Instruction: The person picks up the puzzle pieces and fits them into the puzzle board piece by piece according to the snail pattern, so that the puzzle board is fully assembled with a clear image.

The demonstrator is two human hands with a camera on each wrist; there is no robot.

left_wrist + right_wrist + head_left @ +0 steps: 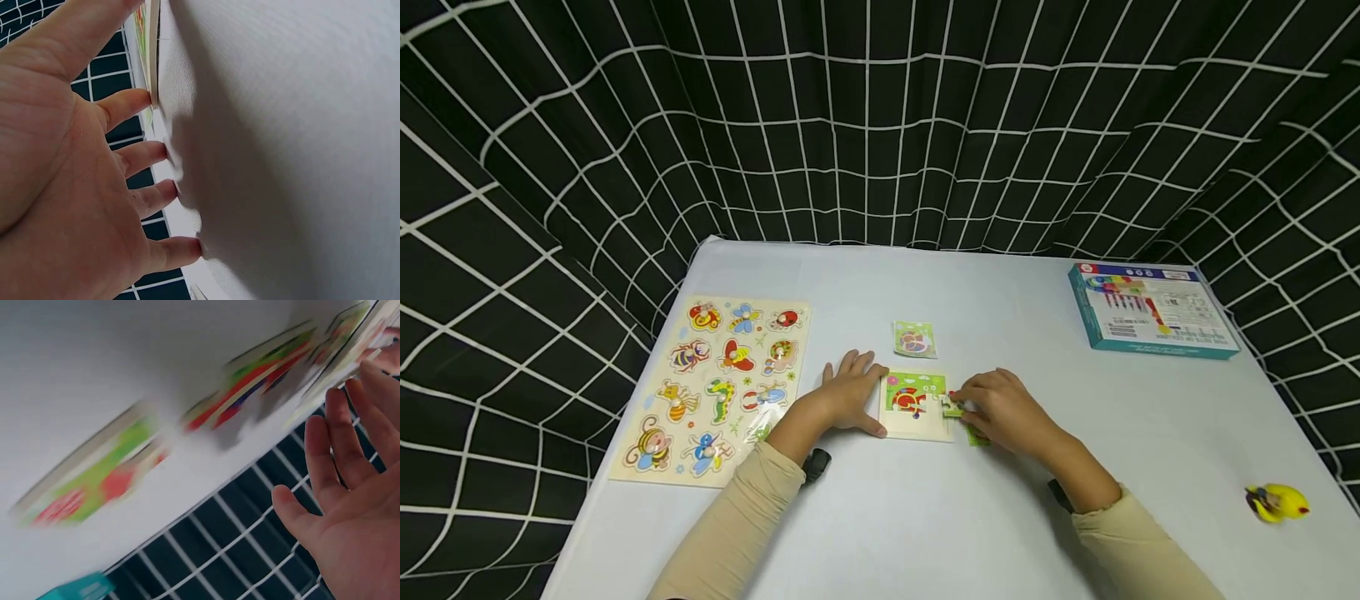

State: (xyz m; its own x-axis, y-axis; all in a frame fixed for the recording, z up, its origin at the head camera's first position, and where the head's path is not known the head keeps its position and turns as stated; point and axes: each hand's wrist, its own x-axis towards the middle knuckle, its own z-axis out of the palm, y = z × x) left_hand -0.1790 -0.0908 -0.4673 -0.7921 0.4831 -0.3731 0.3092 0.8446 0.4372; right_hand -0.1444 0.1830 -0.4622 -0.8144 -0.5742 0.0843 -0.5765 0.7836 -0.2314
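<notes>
A small square puzzle board [917, 427] lies mid-table with a green-and-red section fitted in its upper left. My left hand [848, 398] steadies the board's left side, fingers spread; in the left wrist view a fingertip [142, 100] meets the board's edge while others touch the tabletop. At the right edge, my right hand [1006, 412] pinches a green puzzle piece [952, 408]. Another green piece [976, 436] lies partly under that hand. In the right wrist view, blurred loose pieces [94, 481] lie on the table. Beyond the board sits a square green-bordered picture [914, 340].
On the left lies a large insect peg puzzle [711, 392], close to my left forearm. A teal-edged box [1153, 310] is at the back right. A yellow toy duck [1277, 502] stands near the right edge. Black grid-patterned curtain [865, 125] surrounds the white table.
</notes>
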